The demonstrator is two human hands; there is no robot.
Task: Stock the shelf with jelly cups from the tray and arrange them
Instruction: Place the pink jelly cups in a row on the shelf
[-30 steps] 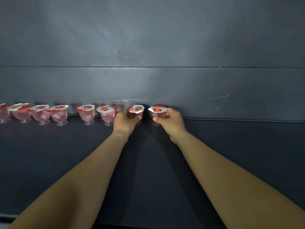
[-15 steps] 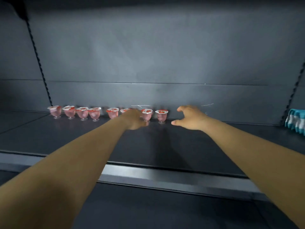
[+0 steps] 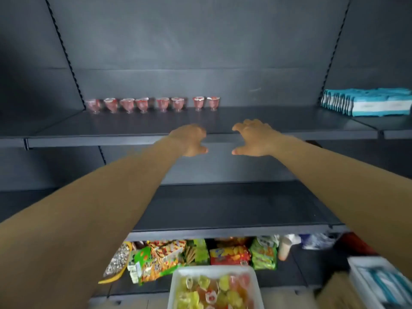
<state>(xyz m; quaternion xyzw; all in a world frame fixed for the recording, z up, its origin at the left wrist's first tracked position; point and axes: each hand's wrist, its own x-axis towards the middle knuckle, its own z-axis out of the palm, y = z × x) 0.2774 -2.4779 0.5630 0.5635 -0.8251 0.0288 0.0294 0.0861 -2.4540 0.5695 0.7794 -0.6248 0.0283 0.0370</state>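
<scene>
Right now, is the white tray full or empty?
Not empty: the white tray holds a dense layer of yellow and red jelly cups. Its near part is cropped.

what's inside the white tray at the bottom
The white tray holds a loose pile of jelly cups, mostly yellow with some red or pink ones. The picture is blurred and the tray's near end is cut off, so a count and anything beneath the pile can't be made out.

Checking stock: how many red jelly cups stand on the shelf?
8, in one row at the shelf's back: six left, a gap, two more.
</scene>
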